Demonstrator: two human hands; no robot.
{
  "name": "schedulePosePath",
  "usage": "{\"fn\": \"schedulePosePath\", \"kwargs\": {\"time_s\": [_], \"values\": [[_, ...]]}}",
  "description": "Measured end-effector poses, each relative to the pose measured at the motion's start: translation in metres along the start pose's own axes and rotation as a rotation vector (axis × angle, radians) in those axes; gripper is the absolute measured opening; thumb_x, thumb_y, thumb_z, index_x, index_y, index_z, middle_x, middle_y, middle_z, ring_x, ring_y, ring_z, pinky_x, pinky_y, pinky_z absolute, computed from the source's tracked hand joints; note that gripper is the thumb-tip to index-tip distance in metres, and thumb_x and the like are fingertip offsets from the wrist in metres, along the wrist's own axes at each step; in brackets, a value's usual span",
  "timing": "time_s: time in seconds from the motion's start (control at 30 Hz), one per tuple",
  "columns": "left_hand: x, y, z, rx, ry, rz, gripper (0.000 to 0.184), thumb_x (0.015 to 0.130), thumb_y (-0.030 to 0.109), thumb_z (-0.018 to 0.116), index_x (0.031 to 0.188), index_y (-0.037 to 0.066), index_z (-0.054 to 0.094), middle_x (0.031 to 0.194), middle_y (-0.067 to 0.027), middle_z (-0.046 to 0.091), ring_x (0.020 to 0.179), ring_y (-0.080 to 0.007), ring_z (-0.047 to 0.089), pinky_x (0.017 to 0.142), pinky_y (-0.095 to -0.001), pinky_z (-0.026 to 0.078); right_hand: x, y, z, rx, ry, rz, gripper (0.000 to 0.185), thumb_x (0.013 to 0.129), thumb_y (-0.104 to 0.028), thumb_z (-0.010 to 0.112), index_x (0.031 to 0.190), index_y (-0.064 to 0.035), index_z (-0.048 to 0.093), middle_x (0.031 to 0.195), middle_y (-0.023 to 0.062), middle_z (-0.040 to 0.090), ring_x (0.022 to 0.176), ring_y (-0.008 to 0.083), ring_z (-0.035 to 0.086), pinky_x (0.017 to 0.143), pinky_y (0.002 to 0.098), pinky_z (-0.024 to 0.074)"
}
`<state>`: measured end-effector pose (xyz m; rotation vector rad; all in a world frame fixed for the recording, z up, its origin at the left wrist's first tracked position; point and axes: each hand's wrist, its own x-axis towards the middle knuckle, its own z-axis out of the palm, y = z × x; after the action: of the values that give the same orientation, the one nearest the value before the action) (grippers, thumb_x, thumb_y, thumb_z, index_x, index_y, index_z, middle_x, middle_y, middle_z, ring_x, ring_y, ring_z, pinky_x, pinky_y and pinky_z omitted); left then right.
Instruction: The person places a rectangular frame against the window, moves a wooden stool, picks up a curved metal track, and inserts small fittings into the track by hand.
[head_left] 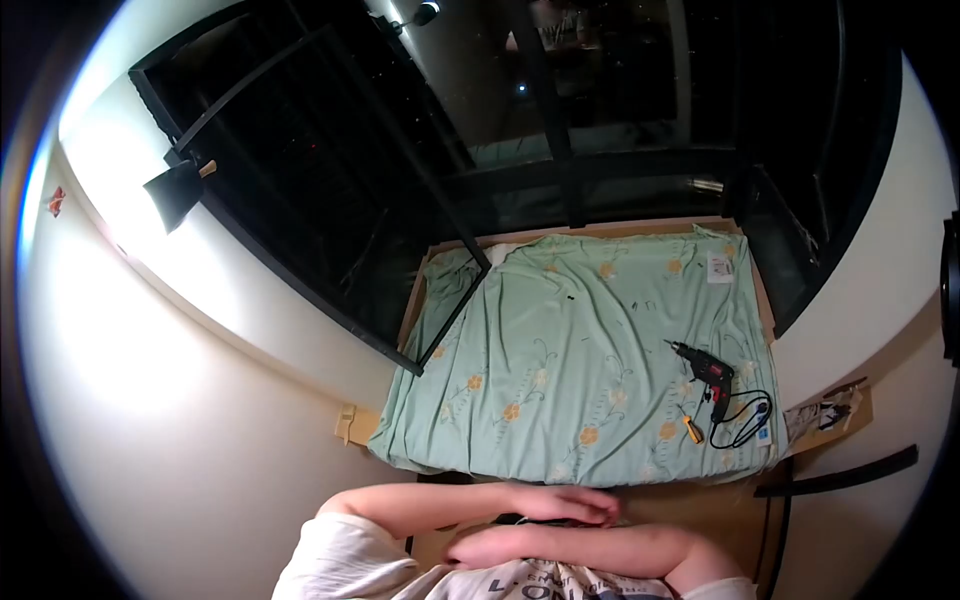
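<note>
left hand (pixel 572 505): before the body, forearm crossing to the right; fingers loosely bent, closed on nothing visible.
right hand (pixel 472 546): behind and left of the left hand, forearms crossed; fingers blurred and partly hidden, so grip cannot be told.
patterned green cloth (pixel 580 370): just ahead of both hands, apart from them; creased, spread wide.
orange-handled tool (pixel 692 430): on the cloth, ahead-right of the hands; unheld.
power drill (pixel 712 375): beyond that tool, on its side; a slim bit seems fitted; unheld.
cord (pixel 745 430): looped right of the drill; whether plugged in, not shown.
small dark pieces (pixel 640 305): loose, farther ahead on the cloth; too small to identify.
window sash (pixel 330 200): ahead-left, swung inward, its lower corner above the cloth.
status, as judged: work seemingly paused; tools within reach, none visibly in use. loose pieces suggest matters unfinished; how much is done or left cannot be told.
</note>
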<state>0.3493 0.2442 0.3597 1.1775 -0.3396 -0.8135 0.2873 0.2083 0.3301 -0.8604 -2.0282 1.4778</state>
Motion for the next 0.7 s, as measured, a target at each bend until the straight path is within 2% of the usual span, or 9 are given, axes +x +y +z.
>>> {"fn": "schedulePosePath", "kwargs": {"time_s": [0.1, 0.17, 0.23, 0.3, 0.43, 0.57, 0.63, 0.67, 0.7], "values": [[-0.024, -0.011, -0.006, 0.009, 0.039, -0.021, 0.028, 0.103, 0.03, 0.046, 0.096, 0.005, 0.056, 0.09, 0.0024, 0.051, 0.083, -0.0079, 0.044, 0.076, -0.0242, 0.037, -0.009, -0.021, -0.014, 0.006, -0.139, 0.013, 0.028, 0.095, -0.018, 0.052, 0.116, -0.003, 0.062, 0.109, 0.0147, 0.067, 0.105, 0.0253, 0.064, 0.092, 0.0379, 0.0486], [-0.007, -0.017, -0.006, 0.046, 0.01, 0.045, 0.027, 0.102, 0.029, 0.046, 0.101, 0.003, 0.054, 0.095, -0.0005, 0.051, 0.09, -0.0101, 0.046, 0.081, -0.0262, 0.039, -0.009, -0.024, -0.013, 0.0, -0.175, 0.014, 0.027, 0.095, -0.019, 0.052, 0.114, -0.0023, 0.063, 0.108, 0.0152, 0.067, 0.103, 0.0254, 0.064, 0.09, 0.0377, 0.0489], [0.021, -0.001, 0.009, 0.096, 0.103, 0.168, 0.027, 0.103, 0.029, 0.046, 0.105, 0.003, 0.051, 0.102, -0.0037, 0.049, 0.098, -0.013, 0.045, 0.088, -0.0294, 0.039, -0.004, -0.021, -0.004, -0.015, -0.164, -0.002, 0.027, 0.094, -0.02, 0.052, 0.112, -0.0016, 0.063, 0.107, 0.0157, 0.067, 0.101, 0.0255, 0.064, 0.089, 0.0374, 0.0493], [0.043, 0.002, 0.012, 0.156, 0.084, 0.149, 0.027, 0.103, 0.03, 0.046, 0.108, 0.003, 0.048, 0.108, -0.0055, 0.047, 0.104, -0.0147, 0.043, 0.093, -0.0315, 0.037, 0.008, -0.013, 0.011, -0.034, -0.138, -0.022, 0.027, 0.094, -0.02, 0.052, 0.11, -0.0008, 0.063, 0.106, 0.0162, 0.067, 0.098, 0.0256, 0.065, 0.087, 0.0372, 0.0497], [0.044, -0.006, 0.02, 0.195, 0.039, 0.128, 0.028, 0.103, 0.032, 0.046, 0.106, 0.004, 0.05, 0.103, -0.0035, 0.049, 0.098, -0.0126, 0.044, 0.087, -0.0291, 0.039, 0.024, 0.0, 0.037, -0.064, -0.094, -0.043, 0.028, 0.093, -0.022, 0.052, 0.105, 0.0006, 0.064, 0.103, 0.0171, 0.068, 0.094, 0.0258, 0.065, 0.084, 0.0367, 0.0504], [-0.017, -0.027, -0.007, 0.043, -0.061, -0.075, 0.034, 0.103, 0.033, 0.044, 0.092, 0.004, 0.061, 0.085, 0.0024, 0.057, 0.078, -0.0086, 0.049, 0.071, -0.0266, 0.041, 0.024, 0.009, 0.04, -0.074, -0.043, -0.026, 0.029, 0.092, -0.023, 0.052, 0.101, 0.002, 0.064, 0.101, 0.0181, 0.068, 0.09, 0.026, 0.066, 0.081, 0.0362, 0.0512], [-0.067, -0.049, -0.028, 0.024, 0.161, -0.253, 0.026, 0.098, 0.02, 0.048, 0.099, -0.001, 0.064, 0.089, -0.0026, 0.061, 0.081, -0.0113, 0.054, 0.073, -0.0254, 0.043, 0.006, 0.003, 0.02, -0.027, 0.002, 0.011, 0.029, 0.089, -0.025, 0.054, 0.098, 0.0012, 0.064, 0.095, 0.0199, 0.067, 0.082, 0.0282, 0.065, 0.075, 0.0378, 0.0516], [-0.094, -0.073, -0.04, 0.037, 0.424, -0.206, 0.023, 0.095, 0.015, 0.051, 0.104, 0.0, 0.066, 0.094, -0.0036, 0.066, 0.085, -0.0111, 0.057, 0.076, -0.0253, 0.045, -0.003, 0.019, 0.021, 0.02, 0.075, 0.038, 0.028, 0.088, -0.024, 0.056, 0.097, 0.0009, 0.065, 0.092, 0.0179, 0.068, 0.08, 0.0258, 0.065, 0.074, 0.0369, 0.0513], [-0.116, -0.096, -0.048, -0.007, 0.783, -0.271, 0.018, 0.093, 0.01, 0.051, 0.099, 0.002, 0.066, 0.094, -0.0035, 0.066, 0.086, -0.0128, 0.058, 0.079, -0.0271, 0.046, -0.013, 0.05, 0.018, 0.068, 0.158, 0.08, 0.027, 0.088, -0.023, 0.057, 0.096, 0.0006, 0.065, 0.088, 0.0158, 0.068, 0.078, 0.0234, 0.064, 0.072, 0.036, 0.051]]}}
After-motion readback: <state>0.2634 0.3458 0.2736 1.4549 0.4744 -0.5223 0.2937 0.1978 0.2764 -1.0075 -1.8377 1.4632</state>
